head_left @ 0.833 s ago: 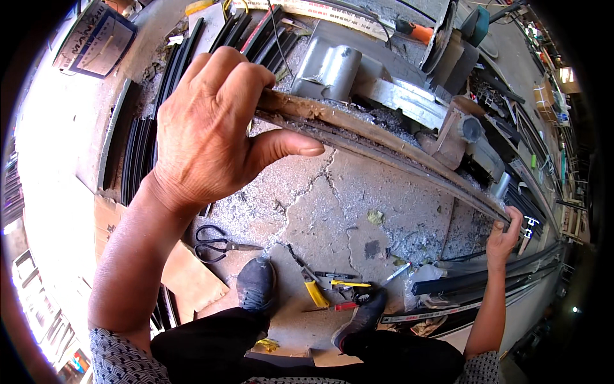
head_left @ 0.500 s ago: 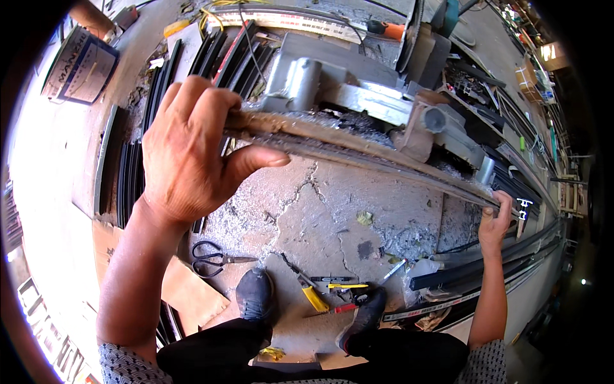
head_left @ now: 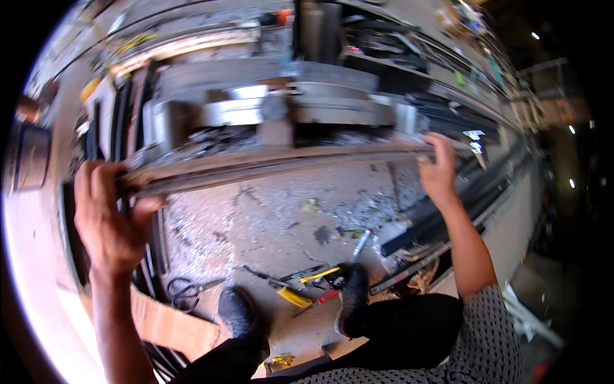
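A long wooden board (head_left: 288,153) with a layered, worn front edge runs across in front of me, tilted slightly up toward the right. My left hand (head_left: 110,217) wraps its left end, fingers over the top and thumb below. Near the right end, my right hand (head_left: 439,171) is closed on the edge, thumb underneath. On the board sits a silvery metal clamp-like fixture (head_left: 236,112) with a round-ended block (head_left: 275,109) in its middle and metal shavings around it. Past my right hand shows the bright cut end of a metal profile (head_left: 474,139). Motion blur softens the fixture.
On the floor between board and shoes lie scissors (head_left: 184,293), a yellow-handled tool (head_left: 294,297), a yellow pen-like tool (head_left: 320,274) and a marker (head_left: 362,243). Cardboard (head_left: 173,323) lies at left. Dark profiles (head_left: 416,230) lie at right, and a bucket (head_left: 29,157) stands far left.
My view has turned, so the board looks more level and lies further left in the picture. Both hands keep their hold on it; the fixture still sits on the board.
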Demonstrator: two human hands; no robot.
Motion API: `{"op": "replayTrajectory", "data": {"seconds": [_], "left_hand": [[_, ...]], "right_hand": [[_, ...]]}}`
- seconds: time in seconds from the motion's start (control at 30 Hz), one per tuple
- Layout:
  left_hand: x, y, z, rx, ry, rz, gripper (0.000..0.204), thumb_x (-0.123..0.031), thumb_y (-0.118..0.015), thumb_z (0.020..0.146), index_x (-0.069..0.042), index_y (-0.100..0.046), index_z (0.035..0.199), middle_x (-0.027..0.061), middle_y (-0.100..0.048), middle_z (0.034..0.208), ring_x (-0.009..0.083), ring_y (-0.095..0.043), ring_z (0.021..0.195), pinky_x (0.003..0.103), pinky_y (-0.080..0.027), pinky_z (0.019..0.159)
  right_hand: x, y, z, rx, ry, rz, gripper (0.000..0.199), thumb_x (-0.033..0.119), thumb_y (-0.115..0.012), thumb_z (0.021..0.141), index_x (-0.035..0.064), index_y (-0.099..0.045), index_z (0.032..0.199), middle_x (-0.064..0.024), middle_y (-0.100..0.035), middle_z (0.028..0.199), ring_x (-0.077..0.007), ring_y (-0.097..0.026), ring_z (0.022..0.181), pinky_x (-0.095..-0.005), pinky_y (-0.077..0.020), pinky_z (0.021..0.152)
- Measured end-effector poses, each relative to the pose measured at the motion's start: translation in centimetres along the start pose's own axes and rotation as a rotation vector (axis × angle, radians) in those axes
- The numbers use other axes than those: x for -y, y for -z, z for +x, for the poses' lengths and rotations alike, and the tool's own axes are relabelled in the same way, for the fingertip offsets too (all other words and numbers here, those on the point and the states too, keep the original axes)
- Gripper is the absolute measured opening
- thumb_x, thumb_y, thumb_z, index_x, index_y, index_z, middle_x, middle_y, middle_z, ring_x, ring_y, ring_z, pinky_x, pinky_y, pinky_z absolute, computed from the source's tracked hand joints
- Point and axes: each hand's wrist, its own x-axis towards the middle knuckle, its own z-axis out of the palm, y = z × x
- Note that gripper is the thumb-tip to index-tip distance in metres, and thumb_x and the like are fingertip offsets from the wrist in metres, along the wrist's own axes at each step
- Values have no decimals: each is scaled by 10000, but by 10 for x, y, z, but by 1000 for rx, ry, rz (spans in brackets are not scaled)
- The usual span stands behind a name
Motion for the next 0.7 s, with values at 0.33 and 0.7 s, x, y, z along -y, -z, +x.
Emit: {"op": "replayTrajectory", "data": {"seconds": [0.33,0.7], "left_hand": [[2,3,8,4,-47,76,754,-745,-602,854,-17,-588,1044,152,-546,938,354,-578,871,461,-487,756],[3,10,4,11,-28,98,684,-683,-660,853,-34,-597,1062,141,-560,981,353,-581,928,455,-502,789]], "right_hand": [[13,10,3,34,-44,-66,567,553,-592,995,49,-630,1252,-170,-622,1239,-368,-563,1217,-476,-391,1078],[115,37,59,-18,124,126,541,450,-571,1035,7,-582,1345,-199,-587,1296,-342,-562,1224,-444,-426,1059]]}}
